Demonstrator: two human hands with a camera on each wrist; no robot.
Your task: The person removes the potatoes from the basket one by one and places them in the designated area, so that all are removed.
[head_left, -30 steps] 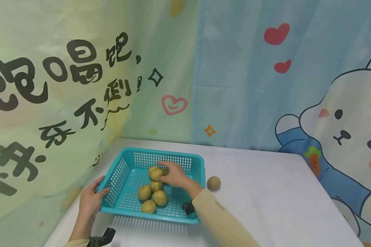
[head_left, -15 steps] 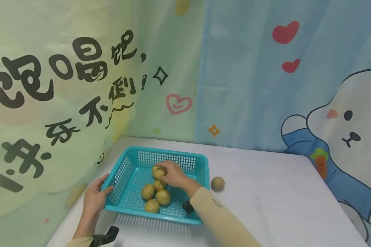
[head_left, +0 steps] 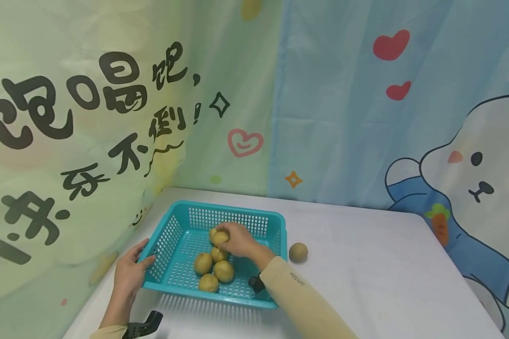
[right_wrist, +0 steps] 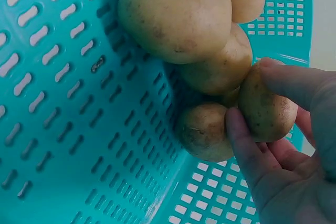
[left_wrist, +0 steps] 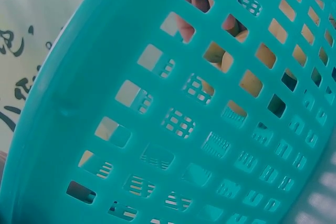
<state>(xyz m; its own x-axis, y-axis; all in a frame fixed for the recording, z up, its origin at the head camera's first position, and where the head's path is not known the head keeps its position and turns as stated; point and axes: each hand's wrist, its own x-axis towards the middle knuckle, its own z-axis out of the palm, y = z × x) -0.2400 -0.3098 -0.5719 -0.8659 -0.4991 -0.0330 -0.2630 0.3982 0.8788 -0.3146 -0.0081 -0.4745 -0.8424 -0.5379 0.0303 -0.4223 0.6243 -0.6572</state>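
A turquoise plastic basket [head_left: 233, 206] with perforated walls stands on the white table and holds several potatoes [head_left: 224, 271]. My left hand [head_left: 128, 270] grips its left side, thumb over the rim. Only the basket's wall fills most of the left wrist view. Inside the basket, toward the back, my right hand [head_left: 242, 241] pinches a potato [right_wrist: 266, 107] between thumb and fingers. In the right wrist view, a smaller potato [right_wrist: 205, 131] lies right beside the fingertips. Larger ones [right_wrist: 176, 17] sit above it. The palm is hidden in the head view.
One brown, round potato-like item [head_left: 298, 253] lies on the white table [head_left: 365, 273], just outside the basket's right wall. Printed curtains [head_left: 335, 117] hang behind and to the left of the table. A black strap device [head_left: 144, 325] sits on the left wrist.
The scene has shifted slightly right in the head view. My right hand's fingers have closed in around the potato at the back. The left hand stays on the basket.
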